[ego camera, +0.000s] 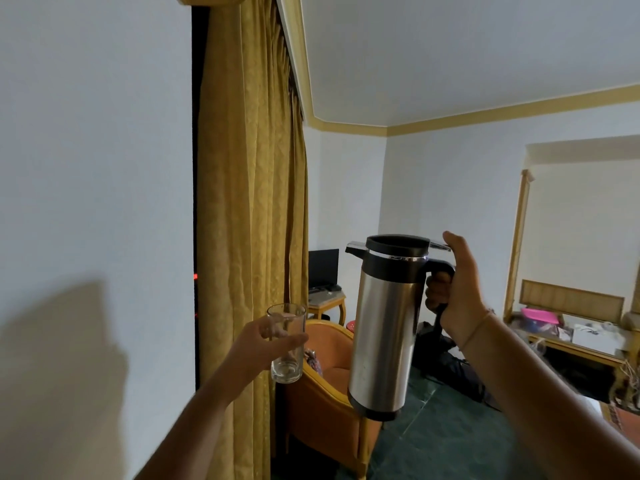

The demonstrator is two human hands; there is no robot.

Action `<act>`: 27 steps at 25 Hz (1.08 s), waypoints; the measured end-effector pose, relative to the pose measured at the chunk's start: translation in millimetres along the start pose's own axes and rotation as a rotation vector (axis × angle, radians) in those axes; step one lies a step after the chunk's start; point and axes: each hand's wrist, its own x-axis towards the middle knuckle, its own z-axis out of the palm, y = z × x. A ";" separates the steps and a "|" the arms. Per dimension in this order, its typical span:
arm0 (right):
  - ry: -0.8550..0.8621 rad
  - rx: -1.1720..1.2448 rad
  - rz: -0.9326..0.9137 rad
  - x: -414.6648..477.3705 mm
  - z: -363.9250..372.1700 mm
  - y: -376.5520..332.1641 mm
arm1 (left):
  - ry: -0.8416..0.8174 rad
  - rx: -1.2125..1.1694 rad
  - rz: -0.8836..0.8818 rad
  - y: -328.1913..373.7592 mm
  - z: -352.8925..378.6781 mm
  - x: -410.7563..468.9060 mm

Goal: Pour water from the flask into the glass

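Observation:
A steel flask (384, 327) with a black lid, spout and handle is held up in mid-air, nearly upright, its spout pointing left. My right hand (457, 292) grips its black handle, the thumb resting by the lid lever. A clear drinking glass (286, 344) is held upright to the left of the flask and a little lower than the spout, with my left hand (258, 344) wrapped around its middle. The glass looks empty. A gap separates glass and flask; no water is flowing.
A gold curtain (249, 202) hangs directly behind the glass beside a white wall (93, 168). An orange armchair (322, 382) stands below the hands. A small table with a dark screen (323, 268) is farther back, a cluttered sideboard (575, 337) at right.

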 end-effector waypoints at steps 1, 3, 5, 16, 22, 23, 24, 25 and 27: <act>-0.013 -0.027 0.001 3.0 2.6 -6.0 | -0.029 0.010 0.007 4.5 -0.8 1.4; -0.031 -0.090 0.019 8.7 9.2 -16.9 | -0.049 0.024 0.017 11.0 -2.7 3.2; -0.053 -0.147 0.044 13.9 15.7 -24.8 | -0.064 0.004 0.029 15.9 -4.6 3.0; -0.189 -0.526 0.102 23.8 50.7 -18.0 | -0.088 0.018 0.068 24.2 3.6 -5.7; -0.245 -0.579 0.130 20.5 57.7 -17.4 | -0.072 0.030 0.059 18.5 -0.3 -6.8; -0.250 -0.592 0.136 19.4 58.9 -17.5 | -0.075 0.038 0.066 17.9 -1.0 -7.1; -0.255 -0.610 0.140 18.6 60.5 -17.8 | -0.083 0.043 0.071 17.8 -1.6 -7.4; -0.261 -0.631 0.141 17.6 62.7 -17.8 | -0.091 0.042 0.074 17.6 -2.6 -8.1; -0.280 -0.676 0.139 15.6 66.8 -18.6 | -0.104 0.025 0.076 19.4 -4.1 -9.9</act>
